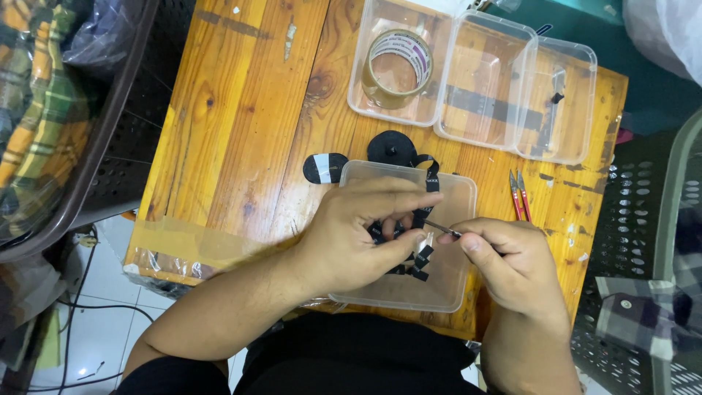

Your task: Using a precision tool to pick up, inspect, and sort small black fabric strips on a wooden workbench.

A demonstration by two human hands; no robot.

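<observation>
Two bare hands work over a clear plastic lid (446,285) on a wooden table (241,124): the left hand (351,234) pinches a black strap (420,219), while the right hand (512,267) grips a thin metal tool (442,228) touching it. Red-handled snips (518,194) lie nearby.

Wooden table (241,132) with clear plastic tubs (486,80), black discs (325,168), red-handled tool (518,196).

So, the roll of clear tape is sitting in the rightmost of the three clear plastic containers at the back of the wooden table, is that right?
Not quite: the head view shows the roll of clear tape in the leftmost of the three clear plastic containers at the back of the wooden table, not the rightmost.
</observation>
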